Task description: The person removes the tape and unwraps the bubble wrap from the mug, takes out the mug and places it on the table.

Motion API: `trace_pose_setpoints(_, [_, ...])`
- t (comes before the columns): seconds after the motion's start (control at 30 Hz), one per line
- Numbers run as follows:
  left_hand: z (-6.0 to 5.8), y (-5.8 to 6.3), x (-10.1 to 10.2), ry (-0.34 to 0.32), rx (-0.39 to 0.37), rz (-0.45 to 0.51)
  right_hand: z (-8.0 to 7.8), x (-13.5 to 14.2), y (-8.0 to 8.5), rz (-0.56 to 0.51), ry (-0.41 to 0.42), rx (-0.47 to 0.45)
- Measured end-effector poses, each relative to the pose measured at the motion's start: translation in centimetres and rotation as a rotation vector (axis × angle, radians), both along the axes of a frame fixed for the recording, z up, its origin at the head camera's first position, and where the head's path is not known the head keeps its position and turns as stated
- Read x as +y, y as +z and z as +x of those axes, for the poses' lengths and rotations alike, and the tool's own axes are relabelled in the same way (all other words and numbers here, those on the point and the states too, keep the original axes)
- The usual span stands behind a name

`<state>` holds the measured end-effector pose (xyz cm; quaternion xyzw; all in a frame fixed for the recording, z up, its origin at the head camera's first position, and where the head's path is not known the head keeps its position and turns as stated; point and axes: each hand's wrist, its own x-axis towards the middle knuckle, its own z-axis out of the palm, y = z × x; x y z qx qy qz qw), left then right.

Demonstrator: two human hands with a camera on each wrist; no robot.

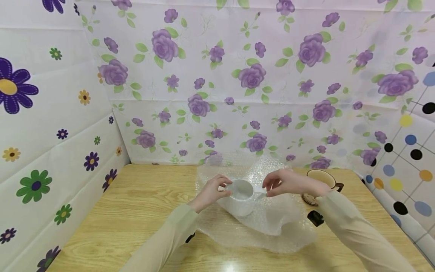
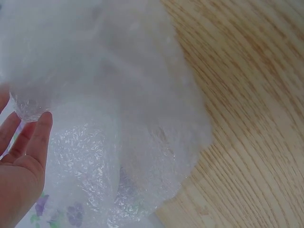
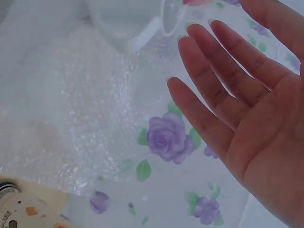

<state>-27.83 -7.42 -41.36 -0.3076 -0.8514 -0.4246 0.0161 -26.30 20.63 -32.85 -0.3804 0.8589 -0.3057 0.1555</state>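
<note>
Steadying a white mug (image 1: 242, 196) from both sides, the left hand (image 1: 211, 190) grips its rim while the right hand (image 1: 284, 183) pinches its handle with curled fingers. The mug sits centred on bubble wrap (image 1: 272, 226) spread beneath on the counter (image 1: 136, 211). A brown-rimmed mug (image 1: 323, 179) stands just beyond the right hand.

There are no words, numbers or signs to read here. The wall paper (image 1: 251, 75) has only purple roses and coloured dots. The white cup (image 1: 242, 196) has no writing on it. The brown cup (image 1: 321, 181) shows a small picture on its side, but it is too small to read.
</note>
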Motion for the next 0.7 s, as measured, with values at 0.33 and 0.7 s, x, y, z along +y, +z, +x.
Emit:
trace_pose_setpoints(0.33, [-0.1,-0.1,0.0,0.005,0.002,0.006,-1.5,-3.1,0.6,-0.054,-0.006,0.025])
trace_pose_setpoints(0.7, [-0.2,-0.3,0.0,0.005,0.017,0.006,-3.5,-4.5,-1.5,-0.129,-0.041,0.065])
